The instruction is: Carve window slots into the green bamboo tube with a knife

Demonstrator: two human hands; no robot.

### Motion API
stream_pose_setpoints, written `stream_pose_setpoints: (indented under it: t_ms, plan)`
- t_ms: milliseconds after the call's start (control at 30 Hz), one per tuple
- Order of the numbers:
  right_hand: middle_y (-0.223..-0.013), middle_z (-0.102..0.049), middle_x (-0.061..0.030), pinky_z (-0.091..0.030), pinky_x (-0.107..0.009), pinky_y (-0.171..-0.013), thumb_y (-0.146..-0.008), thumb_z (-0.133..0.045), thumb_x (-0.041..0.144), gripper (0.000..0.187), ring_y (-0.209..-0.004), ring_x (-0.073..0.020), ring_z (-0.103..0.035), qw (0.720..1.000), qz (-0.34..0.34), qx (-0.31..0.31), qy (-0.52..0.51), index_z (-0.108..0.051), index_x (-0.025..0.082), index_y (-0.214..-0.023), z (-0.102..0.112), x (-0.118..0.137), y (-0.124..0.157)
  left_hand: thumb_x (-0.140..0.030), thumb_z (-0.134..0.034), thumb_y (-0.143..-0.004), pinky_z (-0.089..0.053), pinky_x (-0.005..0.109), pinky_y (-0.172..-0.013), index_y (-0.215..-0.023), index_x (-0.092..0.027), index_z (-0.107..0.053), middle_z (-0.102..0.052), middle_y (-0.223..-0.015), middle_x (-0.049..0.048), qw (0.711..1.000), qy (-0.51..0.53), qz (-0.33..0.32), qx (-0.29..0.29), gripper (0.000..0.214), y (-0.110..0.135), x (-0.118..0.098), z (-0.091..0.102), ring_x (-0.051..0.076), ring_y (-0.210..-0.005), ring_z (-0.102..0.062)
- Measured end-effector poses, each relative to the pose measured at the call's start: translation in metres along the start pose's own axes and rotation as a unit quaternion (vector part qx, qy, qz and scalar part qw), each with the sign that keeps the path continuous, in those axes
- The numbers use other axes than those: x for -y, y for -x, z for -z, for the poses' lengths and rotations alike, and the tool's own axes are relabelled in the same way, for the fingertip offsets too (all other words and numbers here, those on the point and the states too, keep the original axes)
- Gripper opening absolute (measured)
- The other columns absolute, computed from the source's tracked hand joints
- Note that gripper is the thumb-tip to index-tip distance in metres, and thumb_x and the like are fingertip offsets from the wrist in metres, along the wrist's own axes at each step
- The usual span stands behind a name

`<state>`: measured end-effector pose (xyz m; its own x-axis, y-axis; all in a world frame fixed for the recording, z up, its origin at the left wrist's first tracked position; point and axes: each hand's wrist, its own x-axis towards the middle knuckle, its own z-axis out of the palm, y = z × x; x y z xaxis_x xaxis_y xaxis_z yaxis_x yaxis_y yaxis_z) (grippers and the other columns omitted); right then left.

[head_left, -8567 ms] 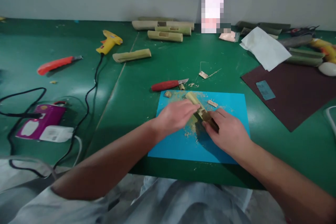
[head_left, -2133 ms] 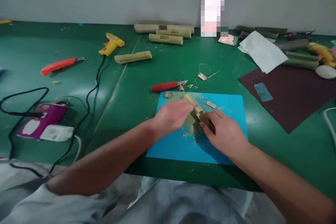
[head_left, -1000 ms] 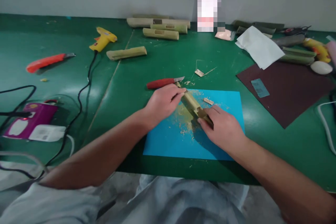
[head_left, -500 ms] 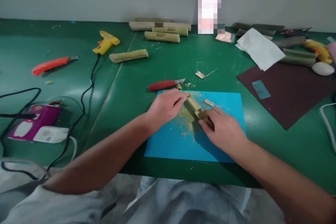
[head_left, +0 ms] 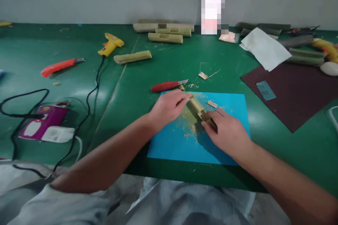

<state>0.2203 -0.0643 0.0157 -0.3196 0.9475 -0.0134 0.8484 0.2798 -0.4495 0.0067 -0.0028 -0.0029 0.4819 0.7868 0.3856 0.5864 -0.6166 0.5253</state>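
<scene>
Bamboo tube (head_left: pixel 195 104) right in the middle of the action, over the blue sheet (head_left: pixel 169 149), and it's slung between both hands! The left hand (head_left: pixel 169 108) has its fingers bunched on the far end, thumb tucked along the side, while the right hand (head_left: pixel 227 129) is clamped around the near end, fingers over the top and thumb underneath. The hands are apart, with a bare stretch of tube between them. It runs on a slant, far end to the left, near end to the right, and whether it touches the sheet I cannot tell.

Look at the tube itself: pale yellow-green, slim, and there's a squarish notch cut into its upper side, close to the right fingers, darker brown just past it. The near end disappears into shadow and grip.

Pale shavings (head_left: pixel 188 134) are scattered over the sheet below, and 1 small wood offcut (head_left: pixel 212 104) lies just beyond the tube. Past the left hand, the red-handled knife (head_left: pixel 169 85) rests on the green surface (head_left: pixel 126 112), blade pointing right. Farther back, 1 more bamboo piece (head_left: pixel 132 57) lies near the yellow glue gun (head_left: pixel 111 45).
</scene>
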Motion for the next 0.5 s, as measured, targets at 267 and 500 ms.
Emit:
stream_pose_setpoints:
  t_ms: [267, 500]
  plan:
    - [-0.099, -0.066, -0.0085, -0.043, -0.032, -0.065, -0.093, -0.053, 0.034, 0.023, -0.086, -0.022, -0.063, 1.0, -0.004, 0.007, -0.003, -0.065, 0.016, -0.102, -0.0001, -0.0004, -0.0001, -0.021, -0.056, -0.096, -0.055, 0.028, -0.083, -0.1, -0.016, -0.071, -0.075, -0.098, 0.0065, 1.0, 0.02, -0.005, -0.018, 0.017, -0.0048, 0.0064, -0.0002, 0.017, -0.093, -0.071]
    - [-0.096, -0.065, -0.0082, -0.042, -0.031, -0.065, -0.093, -0.055, 0.033, 0.022, -0.085, -0.0212, -0.063, 1.0, 0.005, -0.002, 0.001, -0.065, 0.016, -0.101, -0.0005, -0.0002, 0.0014, -0.021, -0.051, -0.098, -0.055, 0.027, -0.079, -0.107, -0.015, -0.07, -0.074, -0.097, 0.0069, 0.997, 0.008, -0.055, 0.046, 0.022, 0.0016, -0.0006, -0.0013, 0.017, -0.09, -0.07]
